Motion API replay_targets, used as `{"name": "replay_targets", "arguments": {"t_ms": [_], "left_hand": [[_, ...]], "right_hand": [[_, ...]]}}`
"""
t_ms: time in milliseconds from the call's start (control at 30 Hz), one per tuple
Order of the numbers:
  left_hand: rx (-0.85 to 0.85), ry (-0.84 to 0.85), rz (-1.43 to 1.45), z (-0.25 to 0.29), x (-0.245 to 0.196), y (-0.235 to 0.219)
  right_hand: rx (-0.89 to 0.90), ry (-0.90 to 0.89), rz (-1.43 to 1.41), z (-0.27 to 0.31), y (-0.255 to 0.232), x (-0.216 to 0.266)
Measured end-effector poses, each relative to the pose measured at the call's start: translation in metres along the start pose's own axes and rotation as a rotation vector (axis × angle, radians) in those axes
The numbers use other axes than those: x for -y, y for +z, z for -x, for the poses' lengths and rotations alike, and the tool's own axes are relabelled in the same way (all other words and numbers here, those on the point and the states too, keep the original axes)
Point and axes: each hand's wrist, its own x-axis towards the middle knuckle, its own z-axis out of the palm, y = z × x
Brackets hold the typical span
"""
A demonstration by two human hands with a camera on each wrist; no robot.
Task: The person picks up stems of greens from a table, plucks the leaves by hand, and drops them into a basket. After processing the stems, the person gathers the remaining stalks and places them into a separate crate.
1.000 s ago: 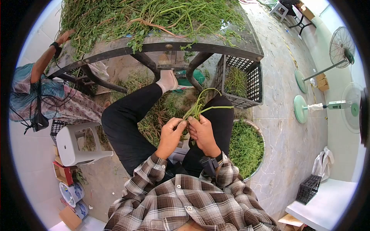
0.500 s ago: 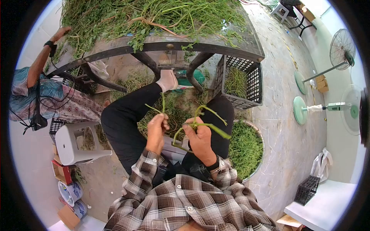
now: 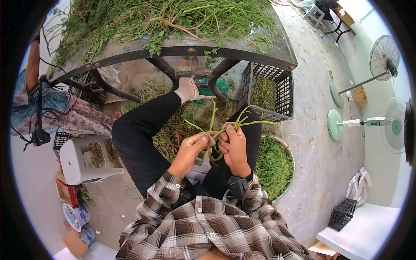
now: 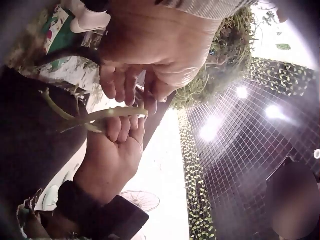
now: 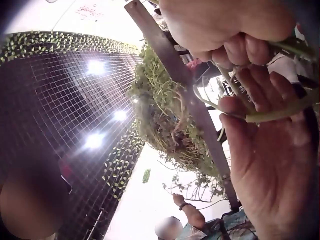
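Note:
Above my lap, my left hand (image 3: 189,151) pinches a thin green stem (image 3: 213,116) between thumb and forefinger. Close beside it, my right hand (image 3: 234,149) grips several green stems (image 3: 258,123) that stick out past its thumb toward the right. From the left wrist view, a thick cut stem (image 4: 100,116) crosses between both hands, with the left thumb and fingertips at its end. In the right wrist view the left palm (image 5: 270,160) faces the camera and the stem (image 5: 280,114) lies across its fingers. The right fingers (image 5: 255,49) are curled.
A heap of leafy greens (image 3: 173,19) covers the table ahead. A black crate (image 3: 284,93) holds stems, and a round basket (image 3: 294,173) of leaves stands by my right leg. Trimmings (image 3: 167,143) litter the floor. Another person (image 3: 32,86) and a stool (image 3: 78,164) are at left.
My hands moved apart with stems in each, then came back close together. The other person's arm has lifted off the heap, with branching stems near that hand.

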Motion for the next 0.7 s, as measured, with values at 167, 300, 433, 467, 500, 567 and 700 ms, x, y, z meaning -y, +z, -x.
{"name": "replay_targets", "arguments": {"t_ms": [167,300,433,467,500,567,700], "left_hand": [[0.041,0.022,-0.110,0.000,0.002,0.000],[0.006,0.048,-0.140,0.000,0.006,-0.002],[-0.032,0.020,-0.183,-0.001,0.004,-0.005],[-0.072,0.021,-0.092,-0.002,0.006,-0.006],[-0.113,0.022,-0.001,-0.002,0.006,-0.007],[-0.142,0.058,0.064,-0.004,0.003,-0.010],[-0.174,0.126,0.138,-0.005,-0.001,-0.015]], "right_hand": [[0.001,-0.039,0.122,0.000,0.005,0.000],[0.027,-0.079,0.274,-0.001,0.005,-0.005],[0.114,-0.015,0.317,0.001,0.006,-0.001],[0.138,0.031,0.284,0.002,0.006,0.001],[0.138,0.031,0.283,0.002,0.004,0.001],[0.104,0.039,0.229,0.000,-0.001,0.002],[0.132,0.038,0.329,0.000,-0.004,0.007]]}}
